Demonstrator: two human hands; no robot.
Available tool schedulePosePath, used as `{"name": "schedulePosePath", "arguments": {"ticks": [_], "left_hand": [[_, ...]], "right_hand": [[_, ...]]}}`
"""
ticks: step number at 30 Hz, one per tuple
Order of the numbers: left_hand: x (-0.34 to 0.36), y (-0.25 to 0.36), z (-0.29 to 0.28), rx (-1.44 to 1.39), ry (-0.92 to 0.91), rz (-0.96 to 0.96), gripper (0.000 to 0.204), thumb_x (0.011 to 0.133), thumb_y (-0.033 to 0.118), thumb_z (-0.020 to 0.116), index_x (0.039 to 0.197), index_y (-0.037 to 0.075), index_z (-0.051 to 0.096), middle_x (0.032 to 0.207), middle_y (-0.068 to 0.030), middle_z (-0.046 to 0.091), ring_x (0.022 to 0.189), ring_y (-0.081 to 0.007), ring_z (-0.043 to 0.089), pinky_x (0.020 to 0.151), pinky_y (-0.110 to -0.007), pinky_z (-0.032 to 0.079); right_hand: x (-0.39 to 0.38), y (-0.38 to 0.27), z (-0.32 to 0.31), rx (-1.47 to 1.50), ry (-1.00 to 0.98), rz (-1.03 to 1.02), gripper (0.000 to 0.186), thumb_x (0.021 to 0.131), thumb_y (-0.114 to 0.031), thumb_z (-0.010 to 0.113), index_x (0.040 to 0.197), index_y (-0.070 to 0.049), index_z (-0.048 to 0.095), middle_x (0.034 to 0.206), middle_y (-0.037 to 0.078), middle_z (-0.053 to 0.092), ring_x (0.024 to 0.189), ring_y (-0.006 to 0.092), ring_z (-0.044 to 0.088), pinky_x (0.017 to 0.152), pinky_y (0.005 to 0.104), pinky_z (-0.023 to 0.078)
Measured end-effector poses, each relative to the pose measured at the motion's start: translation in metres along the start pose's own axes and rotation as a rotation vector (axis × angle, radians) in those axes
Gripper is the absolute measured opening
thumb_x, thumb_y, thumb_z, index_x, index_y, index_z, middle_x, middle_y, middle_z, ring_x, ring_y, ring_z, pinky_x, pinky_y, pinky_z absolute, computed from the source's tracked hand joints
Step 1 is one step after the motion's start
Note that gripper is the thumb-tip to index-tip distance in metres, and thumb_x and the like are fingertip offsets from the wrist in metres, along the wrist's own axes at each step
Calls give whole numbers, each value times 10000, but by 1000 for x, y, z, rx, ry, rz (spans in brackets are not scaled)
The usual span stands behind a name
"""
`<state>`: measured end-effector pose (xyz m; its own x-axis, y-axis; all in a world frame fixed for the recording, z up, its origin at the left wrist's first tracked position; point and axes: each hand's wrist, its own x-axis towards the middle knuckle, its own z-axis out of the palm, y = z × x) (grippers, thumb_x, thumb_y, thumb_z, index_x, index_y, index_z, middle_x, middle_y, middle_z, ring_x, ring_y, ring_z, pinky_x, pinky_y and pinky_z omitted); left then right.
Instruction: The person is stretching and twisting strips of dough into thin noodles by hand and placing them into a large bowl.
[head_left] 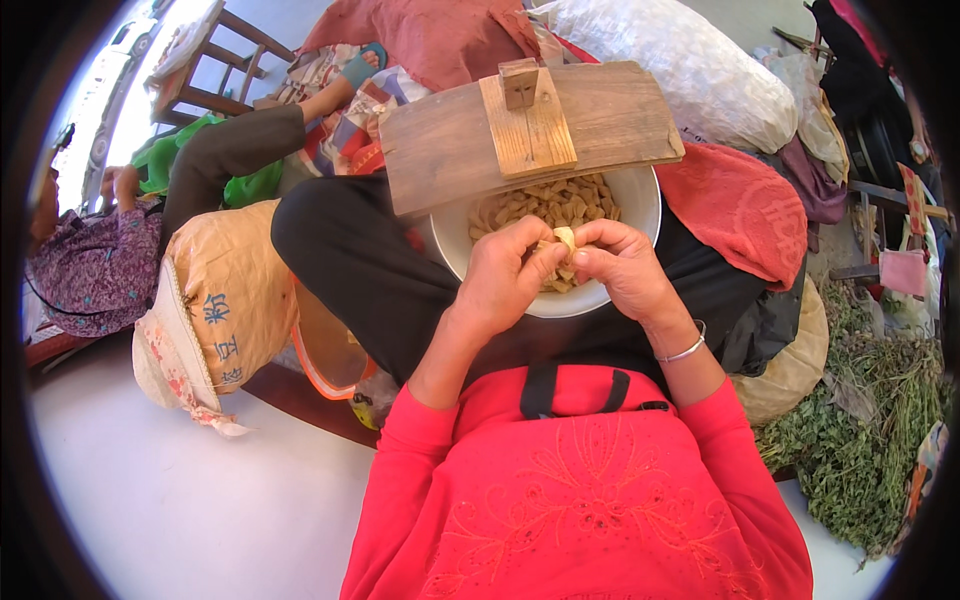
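Observation:
Both hands meet over a white metal bowl (645, 230) on my lap. My left hand (502, 275) and my right hand (625, 272) are closed, fingertips pinching a small pale yellow piece (565, 237) between them. I cannot make out what kind of piece it is. Below my fingers, the bowl holds many tan, oblong, curled pieces (545, 200). A wide wooden board (435, 140) lies across the bowl's far side and hides part of its inside. On the board is a lighter wood plank (530, 135) with a small block (519, 84) at its far end.
A red towel (740, 210) drapes over my right knee. To the left stand a brown paper sack (235, 280) and an orange-rimmed container (330, 340). Another person (95, 260) sits at far left. Dried green plants (860, 440) heap at right; a white sack (680, 70) lies beyond the board.

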<state>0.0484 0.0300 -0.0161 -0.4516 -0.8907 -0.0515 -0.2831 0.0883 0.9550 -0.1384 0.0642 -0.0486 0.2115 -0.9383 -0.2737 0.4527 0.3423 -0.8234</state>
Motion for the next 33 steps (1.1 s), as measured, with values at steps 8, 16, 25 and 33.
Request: {"name": "schedulePosePath", "arguments": {"ticks": [8, 16, 25, 33], "left_hand": [[-12, -14, -2, -276, 96, -132, 182, 935, 143, 600, 822, 2, 581, 695, 45, 494, 658, -59, 437, 584, -238, 392], [13, 8, -36, 61, 82, 104, 279, 920, 248, 595, 1046, 0, 603, 867, -43, 634, 816, -140, 560, 759, -270, 454], [14, 2, -35, -39, -271, -220, 270, 934, 205, 595, 762, 2, 551, 664, 47, 466, 642, -66, 389, 564, -258, 350], [-7, 5, -38, -139, -214, -119, 308, 908, 235, 634, 720, -2, 575, 603, -46, 456, 601, -80, 394, 547, -275, 362]], "right_hand": [[3, -37, -41, -193, -12, -50, 92, 792, 11, 689, 869, -21, 652, 846, 27, 622, 675, 86, 557, 635, 220, 467], [6, -42, -19, -313, -48, -160, 112, 807, 6, 687, 902, -36, 646, 912, -24, 610, 837, 46, 546, 749, 191, 437], [12, -51, -2, -731, -22, -426, 131, 822, -46, 676, 942, -5, 642, 866, 54, 629, 775, 201, 604, 720, 293, 478], [4, -74, -12, -1172, -186, -417, 139, 836, -162, 671, 834, -30, 629, 730, 113, 562, 691, 305, 573, 598, 360, 452]]}}
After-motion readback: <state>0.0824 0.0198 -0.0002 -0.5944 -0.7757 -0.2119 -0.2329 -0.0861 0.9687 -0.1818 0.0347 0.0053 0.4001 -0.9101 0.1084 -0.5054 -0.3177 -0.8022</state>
